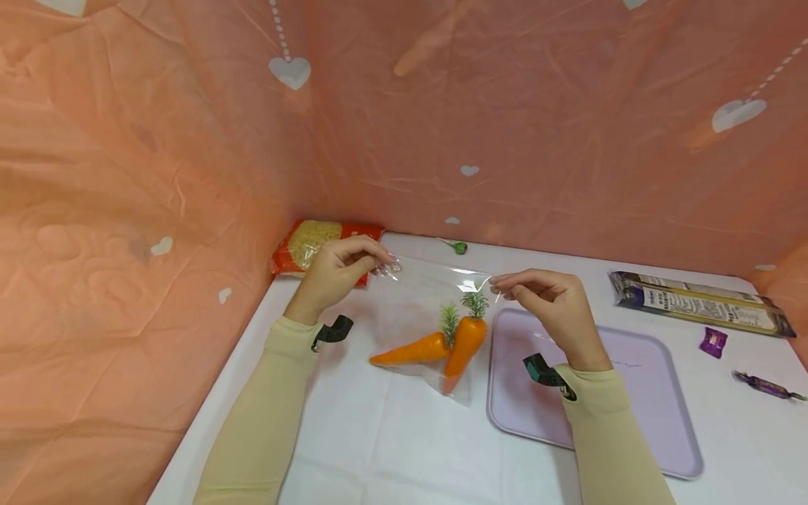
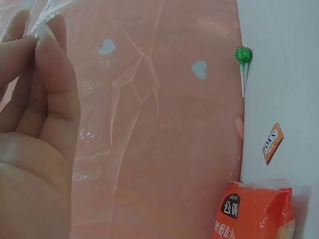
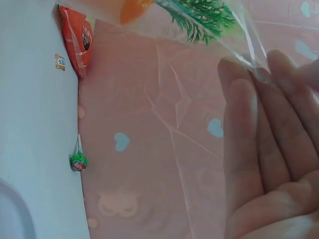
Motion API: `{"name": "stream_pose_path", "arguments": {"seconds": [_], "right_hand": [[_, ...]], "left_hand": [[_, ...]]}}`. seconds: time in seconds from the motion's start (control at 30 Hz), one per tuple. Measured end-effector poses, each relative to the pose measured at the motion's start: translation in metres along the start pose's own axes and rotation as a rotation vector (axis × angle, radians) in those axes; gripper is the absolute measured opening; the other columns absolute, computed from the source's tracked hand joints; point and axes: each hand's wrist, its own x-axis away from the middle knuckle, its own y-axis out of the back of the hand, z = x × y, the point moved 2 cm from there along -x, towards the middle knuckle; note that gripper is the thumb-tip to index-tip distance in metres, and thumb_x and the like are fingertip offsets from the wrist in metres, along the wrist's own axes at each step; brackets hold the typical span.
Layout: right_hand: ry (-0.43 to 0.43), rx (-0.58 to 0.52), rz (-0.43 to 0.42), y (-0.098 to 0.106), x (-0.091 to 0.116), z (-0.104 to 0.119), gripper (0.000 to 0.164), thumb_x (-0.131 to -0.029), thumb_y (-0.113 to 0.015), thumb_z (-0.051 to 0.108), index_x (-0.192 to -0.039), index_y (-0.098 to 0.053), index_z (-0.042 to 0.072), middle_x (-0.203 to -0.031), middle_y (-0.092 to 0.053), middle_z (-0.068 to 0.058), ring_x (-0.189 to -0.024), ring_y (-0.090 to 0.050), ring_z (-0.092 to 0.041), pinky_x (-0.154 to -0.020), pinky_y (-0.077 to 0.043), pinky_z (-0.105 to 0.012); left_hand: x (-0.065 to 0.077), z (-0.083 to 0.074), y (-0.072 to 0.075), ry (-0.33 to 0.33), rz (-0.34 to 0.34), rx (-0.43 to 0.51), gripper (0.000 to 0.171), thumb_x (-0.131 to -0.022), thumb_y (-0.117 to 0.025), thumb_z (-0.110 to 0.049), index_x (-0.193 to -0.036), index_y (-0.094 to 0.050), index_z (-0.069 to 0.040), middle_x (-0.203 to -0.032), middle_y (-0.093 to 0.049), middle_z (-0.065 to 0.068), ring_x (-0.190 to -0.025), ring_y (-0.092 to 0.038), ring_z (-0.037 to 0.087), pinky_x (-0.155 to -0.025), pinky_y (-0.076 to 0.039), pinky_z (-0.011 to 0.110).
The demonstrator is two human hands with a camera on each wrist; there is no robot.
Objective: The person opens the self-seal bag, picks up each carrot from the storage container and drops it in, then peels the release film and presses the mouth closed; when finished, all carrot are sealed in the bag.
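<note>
Between both hands hangs a clear plastic bag, its upper edge stretched across from corner to corner. Inside it are two orange carrots with green leafy tops; one carrot lies nearly sideways and the other carrot stands slanted, tip down. My left hand pinches the bag's upper left corner between thumb and fingers. At the upper right corner my right hand pinches the film. In the right wrist view, leafy green shows through the plastic close to the right fingertips.
A lilac tray lies under the right forearm. Behind the left hand is a red pasta packet. A green lollipop and small orange packet lie near the back. Rightward are a long package, purple sweet and wrapped stick.
</note>
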Motion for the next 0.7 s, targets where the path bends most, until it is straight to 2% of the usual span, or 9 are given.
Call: {"name": "stream_pose_path", "arguments": {"seconds": [0.1,0.23,0.33,0.43,0.57,0.7], "right_hand": [[-0.018,-0.024,-0.005,-0.002,0.000,0.001,0.019,-0.096,-0.070,0.016,-0.105,-0.077,0.000,-0.109,-0.077,-0.009,-0.102,-0.074,-0.022,-0.087,-0.060,-0.029],[-0.058,-0.007,-0.052,-0.005,-0.001,0.000,0.022,-0.088,-0.080,0.021,-0.102,-0.079,0.004,-0.106,-0.078,-0.007,-0.100,-0.074,-0.020,-0.084,-0.061,-0.030],[-0.068,-0.002,-0.074,-0.007,-0.001,0.000,0.023,-0.085,-0.082,0.020,-0.102,-0.078,0.005,-0.105,-0.078,-0.006,-0.099,-0.074,-0.020,-0.082,-0.062,-0.030],[-0.065,-0.009,-0.079,-0.008,-0.001,0.000,0.025,-0.085,-0.082,0.019,-0.103,-0.077,0.002,-0.107,-0.077,-0.007,-0.100,-0.074,-0.020,-0.081,-0.062,-0.030],[-0.072,0.009,-0.075,-0.008,-0.001,-0.001,0.026,-0.086,-0.081,0.021,-0.106,-0.077,0.005,-0.110,-0.077,-0.007,-0.098,-0.074,-0.021,-0.081,-0.062,-0.032],[-0.083,0.021,-0.062,-0.007,-0.003,-0.003,0.022,-0.089,-0.079,0.022,-0.106,-0.078,0.010,-0.112,-0.076,-0.013,-0.094,-0.075,-0.021,-0.080,-0.062,-0.034]], "left_hand": [[0.000,-0.001,0.000,-0.003,0.009,0.009,0.015,-0.099,-0.064,-0.008,-0.100,-0.077,-0.015,-0.101,-0.074,0.005,-0.085,-0.066,0.026,-0.055,-0.053,0.023],[0.001,-0.004,0.000,-0.020,0.022,0.047,0.015,-0.100,-0.062,-0.011,-0.104,-0.076,-0.013,-0.102,-0.074,0.008,-0.087,-0.064,0.034,-0.058,-0.053,0.024],[0.001,-0.008,-0.002,0.019,0.010,0.049,0.012,-0.095,-0.071,-0.019,-0.105,-0.076,-0.014,-0.101,-0.073,0.006,-0.081,-0.063,0.032,-0.057,-0.051,0.025],[0.001,-0.014,-0.006,0.081,-0.015,0.025,0.020,-0.086,-0.081,-0.026,-0.104,-0.076,-0.017,-0.097,-0.074,0.001,-0.072,-0.061,0.024,-0.051,-0.047,0.027],[0.001,-0.021,-0.008,0.117,-0.035,0.010,0.020,-0.084,-0.083,-0.019,-0.102,-0.076,-0.017,-0.096,-0.075,0.001,-0.071,-0.062,0.022,-0.051,-0.045,0.026],[0.001,-0.017,-0.007,0.126,-0.044,0.018,0.019,-0.086,-0.081,-0.014,-0.104,-0.076,-0.016,-0.098,-0.075,0.004,-0.073,-0.064,0.022,-0.051,-0.045,0.023]]}}
